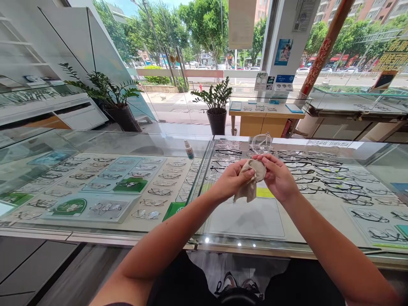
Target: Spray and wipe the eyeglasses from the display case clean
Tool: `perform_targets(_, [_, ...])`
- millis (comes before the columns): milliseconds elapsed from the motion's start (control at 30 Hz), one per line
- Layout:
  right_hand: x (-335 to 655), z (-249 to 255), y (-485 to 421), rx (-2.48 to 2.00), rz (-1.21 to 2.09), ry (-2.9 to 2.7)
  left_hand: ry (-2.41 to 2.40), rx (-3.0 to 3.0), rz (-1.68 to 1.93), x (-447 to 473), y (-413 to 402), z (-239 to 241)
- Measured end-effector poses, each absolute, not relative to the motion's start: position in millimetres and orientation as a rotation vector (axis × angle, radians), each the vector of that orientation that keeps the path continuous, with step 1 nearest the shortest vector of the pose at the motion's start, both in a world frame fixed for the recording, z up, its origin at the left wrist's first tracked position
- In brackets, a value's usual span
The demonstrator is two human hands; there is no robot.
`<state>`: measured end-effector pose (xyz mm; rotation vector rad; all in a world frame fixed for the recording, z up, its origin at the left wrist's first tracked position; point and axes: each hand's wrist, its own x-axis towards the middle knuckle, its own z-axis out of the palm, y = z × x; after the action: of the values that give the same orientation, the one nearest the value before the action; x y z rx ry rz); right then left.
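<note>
Over the glass counter, both hands meet on a pair of clear-framed eyeglasses [262, 144], part of which sticks up beyond the fingers. My left hand [235, 176] is closed on a beige cleaning cloth [249, 191], its thumb pressing the cloth against a round lens [259, 169]. The cloth's loose end hangs below that hand. My right hand [280, 175] pinches the far rim of the eyeglasses with thumb and fingers. Some of the frame is hidden behind the fingers and cloth.
A small white spray bottle [189, 150] stands on the glass display counter [153, 144] to the left. Rows of eyeglasses [321, 170] lie inside. Beyond are a potted plant [216, 102], another leaning plant [111, 93] and a wooden display cabinet [266, 123] by the window.
</note>
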<state>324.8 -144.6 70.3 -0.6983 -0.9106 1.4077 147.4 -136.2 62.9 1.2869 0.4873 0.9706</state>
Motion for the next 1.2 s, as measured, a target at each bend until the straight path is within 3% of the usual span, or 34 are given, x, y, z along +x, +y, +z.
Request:
perform_targets(700, [316,76,-156,-0.678,1.316,-0.991,0.597,1.279,1.144,153,-134,63])
perform_targets(967, [330,80,-154,-0.711,0.949,-1.121,0.805,1.135,1.174,142,-117,62])
perform_targets(1200, [316,68,-161,-0.934,0.215,-1.47,0.704,1.099,1.153,151,-134,62])
